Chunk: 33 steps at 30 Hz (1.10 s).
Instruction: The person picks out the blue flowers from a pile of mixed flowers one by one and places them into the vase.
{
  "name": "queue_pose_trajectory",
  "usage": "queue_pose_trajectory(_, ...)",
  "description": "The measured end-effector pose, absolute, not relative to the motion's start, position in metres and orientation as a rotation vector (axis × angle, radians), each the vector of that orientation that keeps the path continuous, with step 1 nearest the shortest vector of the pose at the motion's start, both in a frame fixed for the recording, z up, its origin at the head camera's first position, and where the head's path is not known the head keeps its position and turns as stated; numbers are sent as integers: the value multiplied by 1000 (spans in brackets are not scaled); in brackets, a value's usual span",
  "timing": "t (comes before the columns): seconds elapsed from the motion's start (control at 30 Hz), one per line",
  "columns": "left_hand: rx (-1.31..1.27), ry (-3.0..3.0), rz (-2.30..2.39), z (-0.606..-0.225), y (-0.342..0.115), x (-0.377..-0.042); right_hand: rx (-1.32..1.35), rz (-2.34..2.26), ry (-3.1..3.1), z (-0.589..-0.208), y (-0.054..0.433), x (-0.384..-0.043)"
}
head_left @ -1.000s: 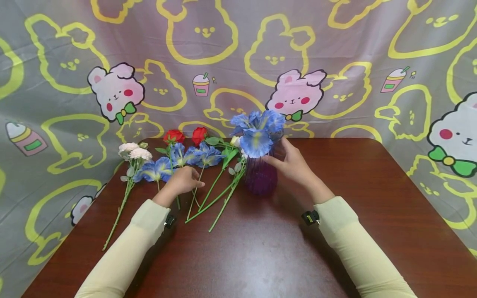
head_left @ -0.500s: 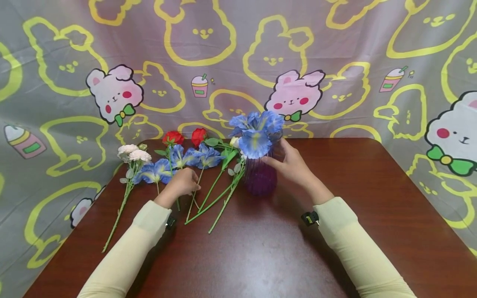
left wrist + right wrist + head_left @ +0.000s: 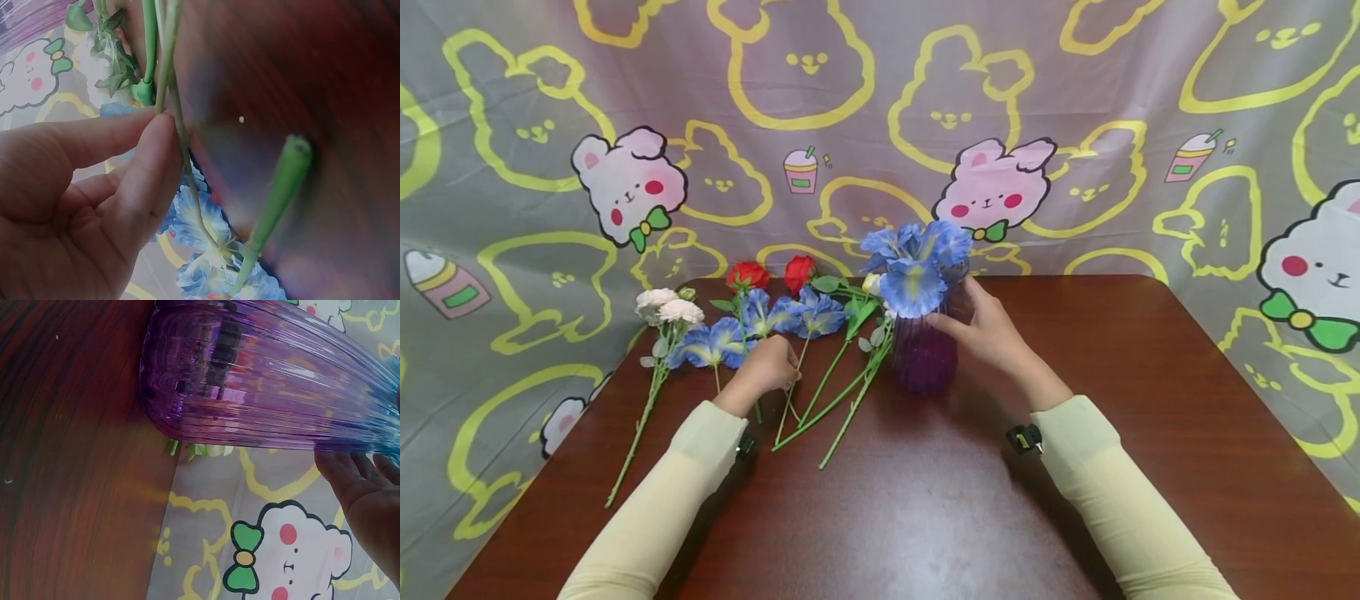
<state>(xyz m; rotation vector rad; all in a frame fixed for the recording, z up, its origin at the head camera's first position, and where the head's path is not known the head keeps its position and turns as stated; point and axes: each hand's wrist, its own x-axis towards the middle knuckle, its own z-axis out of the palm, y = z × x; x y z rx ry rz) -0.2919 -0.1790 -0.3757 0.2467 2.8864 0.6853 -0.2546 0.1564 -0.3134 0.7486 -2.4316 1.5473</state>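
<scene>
A ribbed purple vase (image 3: 925,362) stands upright toward the back of the table, with blue iris blooms (image 3: 916,271) at its mouth. My right hand (image 3: 992,329) grips its upper part, thumb in front; in the right wrist view its fingers lie against the vase wall (image 3: 269,381). Among the flowers lying to the left, my left hand (image 3: 769,365) pinches a thin iris stem (image 3: 165,69) between thumb and index finger. That stem appears to lead to a blue iris (image 3: 818,314) lying on the table. Other blue irises (image 3: 711,343) lie beside this hand.
Two red roses (image 3: 801,273) lie at the back. A pale pink carnation spray (image 3: 658,367) lies far left. Green stems (image 3: 850,421) of further flowers lie between the left hand and the vase. A patterned curtain (image 3: 850,108) hangs behind the brown table (image 3: 1075,350).
My left hand's fingers have closed in onto the iris stem; earlier the thumb stood farther out. My right hand stays on the vase.
</scene>
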Motion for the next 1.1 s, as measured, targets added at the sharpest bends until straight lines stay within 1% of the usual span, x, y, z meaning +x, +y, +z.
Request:
queue_pose_trajectory(0.5,230,2915,745,-379,-181,-289,741,1567,-2421,-314,156,-255)
queue_pose_trajectory(1.1,183,2959,980,-364,-177,-286,732,1571,-2440,-314,156,-255)
